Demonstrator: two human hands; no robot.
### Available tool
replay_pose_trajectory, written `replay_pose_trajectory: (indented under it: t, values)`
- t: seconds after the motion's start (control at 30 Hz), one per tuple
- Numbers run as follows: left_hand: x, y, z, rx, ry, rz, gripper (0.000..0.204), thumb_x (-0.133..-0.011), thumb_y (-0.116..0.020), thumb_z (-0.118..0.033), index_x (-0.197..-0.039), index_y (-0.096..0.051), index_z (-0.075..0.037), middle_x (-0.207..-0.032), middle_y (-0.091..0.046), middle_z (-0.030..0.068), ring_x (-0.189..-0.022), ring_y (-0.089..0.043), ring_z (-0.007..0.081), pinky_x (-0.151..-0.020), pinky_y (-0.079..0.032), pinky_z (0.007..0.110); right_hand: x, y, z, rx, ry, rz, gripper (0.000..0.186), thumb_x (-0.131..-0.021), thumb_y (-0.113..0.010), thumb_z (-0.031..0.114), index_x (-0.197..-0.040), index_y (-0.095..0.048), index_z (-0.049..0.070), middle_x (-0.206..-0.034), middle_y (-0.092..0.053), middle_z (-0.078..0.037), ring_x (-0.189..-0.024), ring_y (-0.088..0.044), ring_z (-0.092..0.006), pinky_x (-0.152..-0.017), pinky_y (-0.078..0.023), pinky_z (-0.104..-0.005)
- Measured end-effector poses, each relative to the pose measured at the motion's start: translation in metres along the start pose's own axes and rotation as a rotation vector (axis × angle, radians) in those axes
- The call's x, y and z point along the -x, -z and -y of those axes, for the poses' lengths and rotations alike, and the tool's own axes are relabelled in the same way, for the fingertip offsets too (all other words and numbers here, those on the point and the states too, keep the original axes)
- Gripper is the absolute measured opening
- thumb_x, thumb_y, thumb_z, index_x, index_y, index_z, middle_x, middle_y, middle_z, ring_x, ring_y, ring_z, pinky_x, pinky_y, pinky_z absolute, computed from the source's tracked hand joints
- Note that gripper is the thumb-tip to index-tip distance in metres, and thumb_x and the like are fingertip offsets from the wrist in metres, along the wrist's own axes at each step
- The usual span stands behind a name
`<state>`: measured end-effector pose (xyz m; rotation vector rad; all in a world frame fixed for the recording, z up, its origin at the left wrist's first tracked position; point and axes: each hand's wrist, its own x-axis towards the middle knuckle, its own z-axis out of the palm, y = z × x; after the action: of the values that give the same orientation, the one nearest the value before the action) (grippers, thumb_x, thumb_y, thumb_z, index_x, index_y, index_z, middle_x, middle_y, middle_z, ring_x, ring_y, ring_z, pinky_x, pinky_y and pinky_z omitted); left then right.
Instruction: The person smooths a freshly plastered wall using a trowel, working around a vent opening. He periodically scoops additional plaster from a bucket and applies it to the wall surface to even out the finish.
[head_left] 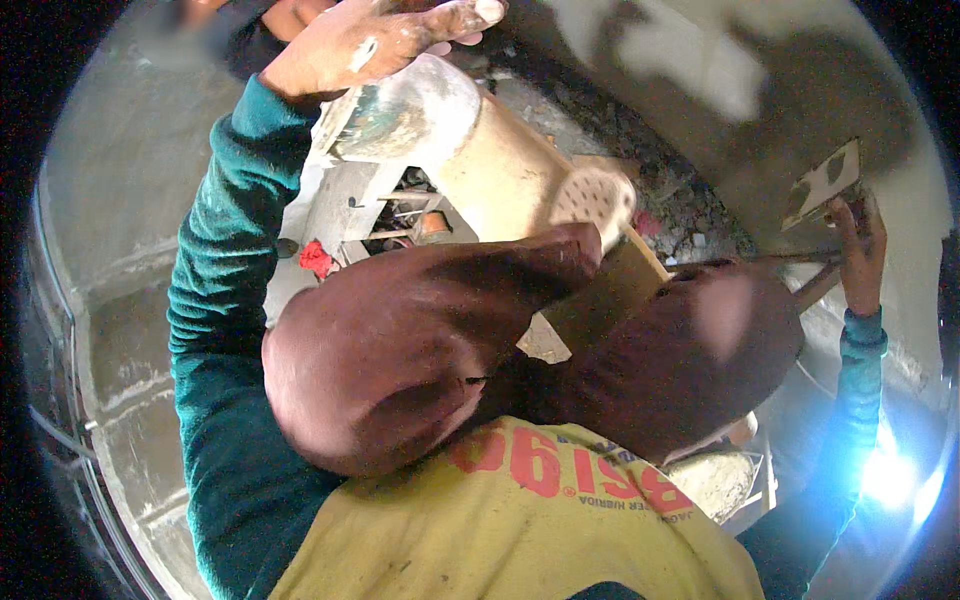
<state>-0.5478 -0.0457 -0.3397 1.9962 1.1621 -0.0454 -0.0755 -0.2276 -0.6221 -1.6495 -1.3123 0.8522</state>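
Note:
My left hand (370, 45), smeared with white plaster, is at the top left with its fingers stretched out to the right. Nothing shows in it. Beneath it is a whitish, plaster-caked surface (430, 105). At the far right my right hand (862, 245) is raised beside the grey wall. Its fingers close on the lower edge of a flat pale plate (848, 165) with dark patches that look like cut-outs or shadows. I cannot tell exactly what kind of plate it is.
A pale board (510, 165) lies past my knees, with a perforated clog (597, 200) on it. Rubble (690, 190) lines the foot of the grey wall (830, 80). A red scrap (316, 258) lies at left. A bright lamp (888, 475) glares at lower right. Part of another person (290, 15) shows at top left.

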Motion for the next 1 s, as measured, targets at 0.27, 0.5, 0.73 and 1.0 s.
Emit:
replay_pose_trajectory:
  t: [0.27, 0.5, 0.73, 1.0]
  values:
    - [0.075, 0.035, 0.083, 0.219, 0.009, -0.451, 0.041, -0.103, -0.066, -0.033, -0.128, -0.067, 0.0, -0.119, -0.072, 0.0065, -0.109, -0.066, 0.0144, -0.096, -0.052, 0.031, -0.009, 0.031, -0.047, 0.131, 0.135, -0.14, 0.046, -0.106, -0.061, 0.018, -0.147, -0.05, 0.001, -0.129, -0.062, -0.011, -0.113, -0.061, -0.0183, -0.098, -0.049, -0.0337]
    - [0.064, 0.004, 0.139, 0.49, -0.112, -0.508, 0.022, -0.098, -0.07, -0.019, -0.116, -0.074, -0.007, -0.103, -0.071, 0.0044, -0.101, -0.066, 0.0181, -0.092, -0.054, 0.035, -0.017, 0.03, -0.015, 0.376, -0.121, -0.178, 0.052, -0.104, -0.065, 0.026, -0.145, -0.052, -0.004, -0.132, -0.064, -0.009, -0.111, -0.06, -0.0173, -0.098, -0.045, -0.0295]
    - [0.032, 0.009, 0.154, 0.865, -0.832, -0.513, 0.017, -0.09, -0.073, -0.014, -0.101, -0.069, -0.002, -0.099, -0.068, 0.0144, -0.096, -0.069, 0.0329, -0.081, -0.056, 0.043, -0.09, -0.011, 0.112, 0.471, -0.232, -0.059, 0.057, -0.105, -0.062, 0.035, -0.146, -0.05, -0.003, -0.143, -0.057, -0.015, -0.127, -0.052, -0.0272, -0.11, -0.037, -0.0375]
    - [0.047, 0.019, 0.211, 1.274, -0.917, -0.486, 0.021, -0.092, -0.075, -0.025, -0.106, -0.076, -0.009, -0.108, -0.071, 0.0127, -0.095, -0.069, 0.0318, -0.081, -0.056, 0.042, -0.143, -0.064, 0.15, 0.427, -0.184, 0.05, 0.046, -0.106, -0.061, 0.031, -0.137, -0.057, -0.003, -0.129, -0.064, -0.015, -0.112, -0.066, -0.0241, -0.101, -0.048, -0.037]
